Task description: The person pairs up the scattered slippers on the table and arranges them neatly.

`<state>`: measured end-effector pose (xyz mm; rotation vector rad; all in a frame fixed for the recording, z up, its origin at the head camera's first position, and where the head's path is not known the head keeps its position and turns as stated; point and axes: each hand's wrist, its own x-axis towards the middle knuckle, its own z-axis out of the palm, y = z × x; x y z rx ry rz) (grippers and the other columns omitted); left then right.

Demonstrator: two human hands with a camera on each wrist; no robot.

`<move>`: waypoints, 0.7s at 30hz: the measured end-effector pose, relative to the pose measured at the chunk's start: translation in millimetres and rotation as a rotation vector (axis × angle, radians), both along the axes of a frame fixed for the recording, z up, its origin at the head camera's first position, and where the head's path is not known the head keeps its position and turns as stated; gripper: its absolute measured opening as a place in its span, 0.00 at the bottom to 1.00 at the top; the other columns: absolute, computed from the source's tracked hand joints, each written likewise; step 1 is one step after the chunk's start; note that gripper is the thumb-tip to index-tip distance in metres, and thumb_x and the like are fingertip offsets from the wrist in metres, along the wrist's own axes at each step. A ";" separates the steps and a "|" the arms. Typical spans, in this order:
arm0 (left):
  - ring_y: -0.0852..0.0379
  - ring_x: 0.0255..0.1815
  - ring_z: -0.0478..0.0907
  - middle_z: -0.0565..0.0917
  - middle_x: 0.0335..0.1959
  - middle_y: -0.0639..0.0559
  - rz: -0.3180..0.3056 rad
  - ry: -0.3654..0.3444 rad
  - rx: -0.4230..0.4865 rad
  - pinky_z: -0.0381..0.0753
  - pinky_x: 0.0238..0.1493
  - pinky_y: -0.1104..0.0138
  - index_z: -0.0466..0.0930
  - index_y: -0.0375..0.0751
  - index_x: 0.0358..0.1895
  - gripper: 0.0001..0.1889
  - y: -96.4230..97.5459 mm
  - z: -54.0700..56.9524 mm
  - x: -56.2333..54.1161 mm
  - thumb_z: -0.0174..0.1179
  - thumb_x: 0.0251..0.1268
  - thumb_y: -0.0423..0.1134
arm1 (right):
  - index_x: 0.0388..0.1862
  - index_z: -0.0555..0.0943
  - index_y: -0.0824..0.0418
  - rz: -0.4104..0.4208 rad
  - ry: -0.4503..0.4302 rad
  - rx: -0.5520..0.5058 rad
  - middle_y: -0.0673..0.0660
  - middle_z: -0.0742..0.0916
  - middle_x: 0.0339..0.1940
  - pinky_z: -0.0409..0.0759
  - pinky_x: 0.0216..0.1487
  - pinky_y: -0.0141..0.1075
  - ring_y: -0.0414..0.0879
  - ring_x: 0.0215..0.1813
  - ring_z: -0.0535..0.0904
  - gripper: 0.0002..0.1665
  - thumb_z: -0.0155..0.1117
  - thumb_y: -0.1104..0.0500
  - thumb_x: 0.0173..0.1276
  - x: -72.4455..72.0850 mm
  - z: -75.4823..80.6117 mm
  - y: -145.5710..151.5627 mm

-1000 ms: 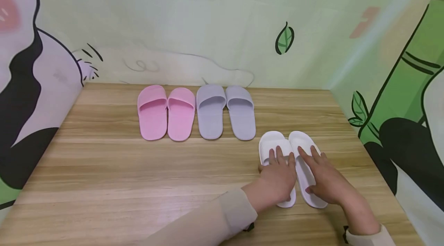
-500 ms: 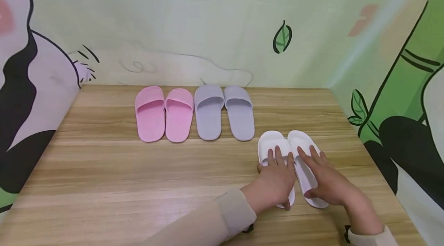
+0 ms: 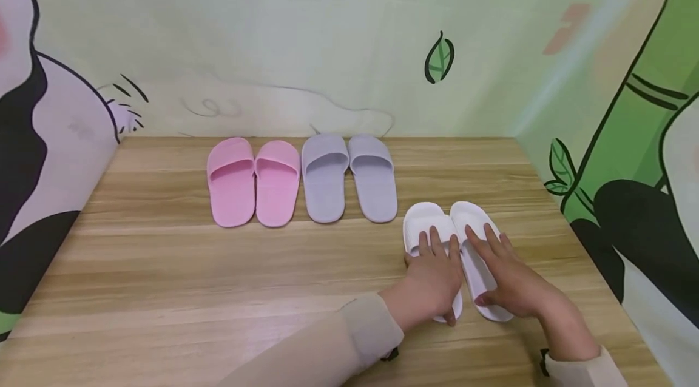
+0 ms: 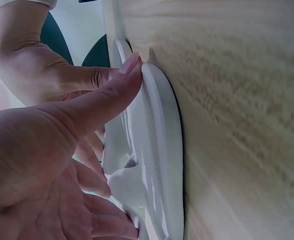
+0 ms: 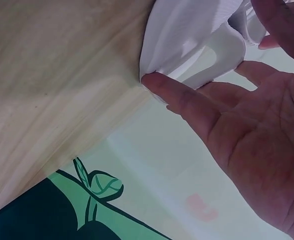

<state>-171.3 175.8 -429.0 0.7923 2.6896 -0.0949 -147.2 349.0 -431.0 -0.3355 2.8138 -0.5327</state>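
Note:
Two white slippers, the left one [image 3: 426, 215] and the right one [image 3: 471, 215], lie side by side on the wooden surface, toes pointing away. My left hand [image 3: 431, 281] rests over the left slipper, fingers extended onto its strap. In the left wrist view, its thumb [image 4: 112, 95] touches the rim of the white sole [image 4: 165, 115]. My right hand [image 3: 516, 281] lies along the outer side of the right slipper, fingers stretched out and spread. One fingertip [image 5: 151, 80] meets that slipper's edge in the right wrist view. Both hands hide parts of the footbeds.
A pink pair of slippers [image 3: 232, 193] and a grey pair [image 3: 324, 193] stand in a row near the back wall [image 3: 273, 41]. The wooden surface [image 3: 191, 290] ends at printed walls, with a bamboo drawing [image 3: 633, 90] on the right.
The head view has shifted slightly, so the scene sits a little further left. Both hands stay on the white slippers, which show no clear movement on the wood.

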 end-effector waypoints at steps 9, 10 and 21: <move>0.38 0.84 0.57 0.55 0.84 0.34 -0.029 0.052 -0.016 0.68 0.77 0.45 0.45 0.46 0.86 0.76 -0.4 0.1 -12.7 0.79 0.33 0.74 | 0.87 0.47 0.58 0.009 -0.019 0.011 0.81 0.49 0.82 0.59 0.67 0.80 0.88 0.78 0.42 0.73 0.84 0.61 0.50 -14.2 2.5 1.6; 0.38 0.84 0.57 0.55 0.84 0.34 -0.031 0.055 -0.018 0.68 0.78 0.45 0.45 0.45 0.86 0.76 -0.2 0.2 -14.1 0.79 0.33 0.74 | 0.87 0.47 0.58 0.009 -0.020 0.011 0.81 0.49 0.82 0.59 0.67 0.80 0.88 0.78 0.42 0.73 0.84 0.61 0.50 -15.6 2.5 1.7; 0.40 0.84 0.55 0.53 0.84 0.35 -0.031 0.048 -0.062 0.61 0.82 0.51 0.43 0.47 0.86 0.76 4.5 2.6 -27.8 0.77 0.34 0.75 | 0.86 0.46 0.60 0.002 -0.058 -0.013 0.81 0.46 0.82 0.52 0.70 0.81 0.88 0.78 0.38 0.70 0.82 0.63 0.54 -30.0 3.8 3.0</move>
